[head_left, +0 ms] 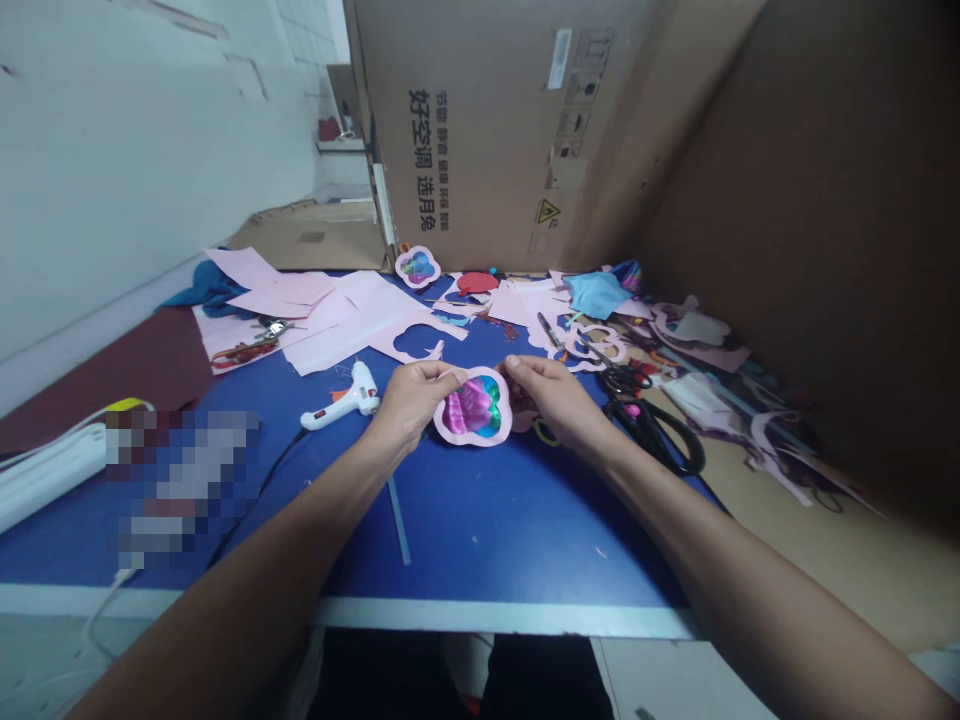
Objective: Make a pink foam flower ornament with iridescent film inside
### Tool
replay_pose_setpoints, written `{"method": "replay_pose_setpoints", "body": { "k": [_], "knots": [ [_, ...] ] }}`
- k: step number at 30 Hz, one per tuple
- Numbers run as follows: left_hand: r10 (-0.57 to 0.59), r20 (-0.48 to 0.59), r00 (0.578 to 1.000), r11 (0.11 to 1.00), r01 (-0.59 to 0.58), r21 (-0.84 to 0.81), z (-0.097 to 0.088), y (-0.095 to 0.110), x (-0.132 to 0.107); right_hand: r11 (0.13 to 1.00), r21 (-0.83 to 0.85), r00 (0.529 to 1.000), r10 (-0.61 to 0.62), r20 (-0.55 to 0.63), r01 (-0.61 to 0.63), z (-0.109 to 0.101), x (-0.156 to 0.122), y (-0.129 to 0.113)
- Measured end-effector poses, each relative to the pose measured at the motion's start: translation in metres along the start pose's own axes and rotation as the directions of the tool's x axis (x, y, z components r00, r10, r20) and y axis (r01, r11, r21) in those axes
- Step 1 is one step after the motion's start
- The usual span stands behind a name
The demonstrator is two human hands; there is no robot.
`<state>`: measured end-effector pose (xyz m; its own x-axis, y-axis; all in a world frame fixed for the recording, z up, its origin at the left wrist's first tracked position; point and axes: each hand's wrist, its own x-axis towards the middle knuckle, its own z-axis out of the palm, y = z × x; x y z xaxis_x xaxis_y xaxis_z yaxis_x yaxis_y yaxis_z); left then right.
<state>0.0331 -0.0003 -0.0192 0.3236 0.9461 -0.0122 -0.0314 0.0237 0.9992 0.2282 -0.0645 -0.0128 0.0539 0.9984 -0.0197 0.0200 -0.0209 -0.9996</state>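
Observation:
My left hand point(411, 402) pinches the left edge of a flower-shaped pink paper frame point(474, 437), its thumb on the front. Shiny fabric point(472, 408) in magenta, blue and green fills the frame's middle. Close against the right edge is my right hand point(551, 392), thumb and fingers drawn together; what they grip is hidden. A green loop point(546, 432) shows below that hand. A white glue gun point(343, 400) lies left of my left hand. Black-handled scissors point(624, 376) rest beyond my right wrist.
Pink paper sheets point(330, 335) and cut-outs litter the table's back. A similar finished-looking flower point(418, 267) leans by the large cardboard box point(495, 130). Blue fabric point(598, 294) and scraps lie right. A black-handled tool point(660, 440) sits near my right forearm; a power strip point(56, 475) lies left.

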Motion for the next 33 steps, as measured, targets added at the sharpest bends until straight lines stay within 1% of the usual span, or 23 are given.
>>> {"method": "replay_pose_setpoints", "body": {
  "k": [7,12,20,26,33],
  "knots": [
    [0.023,-0.029,0.999,0.999,-0.024,-0.023,-0.0007,0.0,0.0016,0.999,-0.013,0.999,-0.035,-0.012,0.035,0.0008,0.0005,0.0016],
    [0.002,-0.02,1.0,0.999,-0.002,-0.033,-0.0007,0.0,0.0011,1.0,-0.018,1.0,-0.017,-0.012,0.016,0.0014,0.0003,0.0027],
    [0.011,-0.014,1.0,1.0,-0.011,-0.026,-0.0011,-0.0015,0.0018,1.0,-0.012,0.999,0.004,-0.034,-0.004,0.0009,0.0028,0.0063],
    [0.018,-0.015,1.0,1.0,-0.018,-0.018,-0.0012,-0.002,0.0019,1.0,0.001,0.999,-0.003,-0.032,0.003,0.002,0.0013,0.0043],
    [0.01,0.011,1.0,1.0,-0.01,-0.009,0.0,-0.0033,0.0011,1.0,-0.02,1.0,0.005,-0.029,-0.006,0.0039,-0.0004,0.0013]
  ]
}}
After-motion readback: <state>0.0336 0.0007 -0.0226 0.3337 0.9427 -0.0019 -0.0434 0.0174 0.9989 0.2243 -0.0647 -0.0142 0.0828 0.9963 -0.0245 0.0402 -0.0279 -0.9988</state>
